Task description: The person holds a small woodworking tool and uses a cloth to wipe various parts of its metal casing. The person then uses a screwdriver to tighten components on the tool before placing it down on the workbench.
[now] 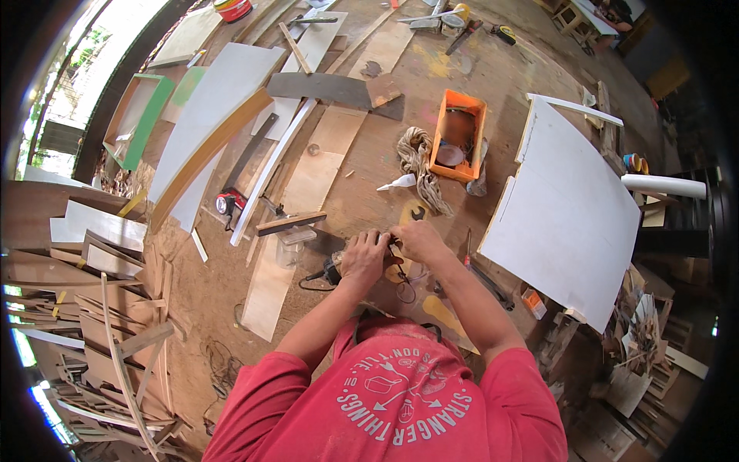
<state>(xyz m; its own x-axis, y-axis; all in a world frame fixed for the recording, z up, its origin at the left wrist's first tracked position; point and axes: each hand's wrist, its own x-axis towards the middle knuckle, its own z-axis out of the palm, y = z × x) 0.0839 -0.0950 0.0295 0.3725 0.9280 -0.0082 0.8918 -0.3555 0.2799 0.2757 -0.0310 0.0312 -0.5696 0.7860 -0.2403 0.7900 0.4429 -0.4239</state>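
My left hand (363, 258) is curled over a dark corded power tool (332, 269) lying at the near middle of the worktable. Beside it my right hand (412, 242) has its fingers closed at a small dark part of the tool, mostly hidden by the fingers. A wrench (418, 213) lies just beyond the right hand. Left of the tool are a clear plastic piece (291, 248) and a narrow wooden block (289, 222). A white nozzled bottle (398, 182), a twisted rag (431, 196) and an orange bin (476, 123) are farther back. A screwdriver (468, 250) lies to the right.
A large white panel (562, 246) covers the table's right side. Boards and curved strips (212, 154) spread over the left and back. Scrap wood (108, 339) is piled at lower left. A green-edged tray (154, 115) lies at far left. Another person (616, 17) is at back right.
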